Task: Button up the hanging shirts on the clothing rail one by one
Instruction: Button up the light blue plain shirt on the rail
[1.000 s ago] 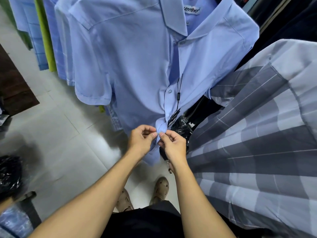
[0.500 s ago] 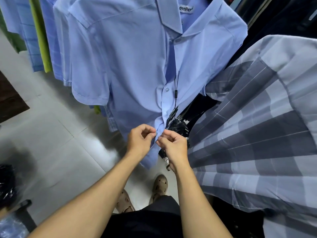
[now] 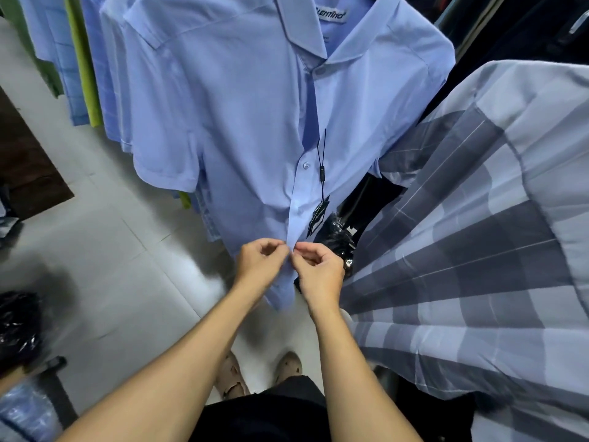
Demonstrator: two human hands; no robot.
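Hands [image 3: 259, 263] [image 3: 320, 274] curled, fingertips [image 3: 283, 250] together at shirt [image 3: 255, 122] placket

Forearms extended forward, left hand [image 3: 259, 266] and right hand [image 3: 320, 274] nearly touching, fingers [image 3: 276, 250] pinching blue shirt [image 3: 255, 122]

The blue shirt [image 3: 242, 122] is smooth, matt cloth; its button [image 3: 306, 165] looks like glossy plastic. The hang tag [image 3: 318, 215] looks like dark card. The checked shirt [image 3: 478, 250] is matt woven cloth. The floor tiles [image 3: 111, 266] are pale and glossy; the black bag [image 3: 19, 327] is crinkled, shiny plastic.
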